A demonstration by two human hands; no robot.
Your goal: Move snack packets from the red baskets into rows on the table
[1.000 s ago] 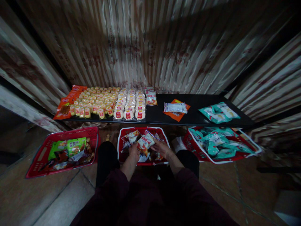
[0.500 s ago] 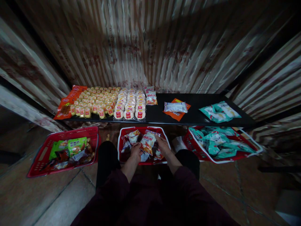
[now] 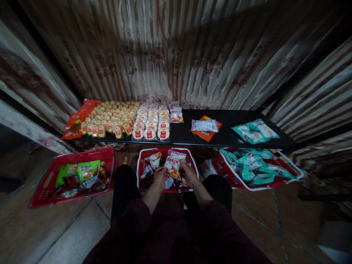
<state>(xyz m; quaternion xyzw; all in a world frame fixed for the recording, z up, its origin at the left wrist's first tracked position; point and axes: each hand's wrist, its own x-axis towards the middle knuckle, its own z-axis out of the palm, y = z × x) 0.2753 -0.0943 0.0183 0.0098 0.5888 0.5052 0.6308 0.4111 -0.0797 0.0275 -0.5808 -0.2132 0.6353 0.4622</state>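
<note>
Between my two hands is a white and orange snack bag (image 3: 173,165) with red lettering, held above the middle red basket (image 3: 139,172). My left hand (image 3: 160,176) grips its lower left side, and my right hand (image 3: 189,173) has hold of its right edge. Inside that basket lie more snack bags (image 3: 154,160) of the same look, partly hidden by my hands. Up on the black shelf (image 3: 228,117), two similar bags (image 3: 176,113) stand at the back, beside the rows of round wrapped cakes (image 3: 150,133).
Small yellow wrapped cakes (image 3: 110,115) and an orange packet (image 3: 75,123) fill the shelf's left. A blue-white packet (image 3: 205,125) lies on another orange one; teal bags (image 3: 254,131) are farther right. Red baskets stand left (image 3: 38,192) and right (image 3: 298,175).
The snack bag in my hands has tilted and its printed front now faces up more clearly. Both hands keep hold of it, and the whole view has shifted slightly.
</note>
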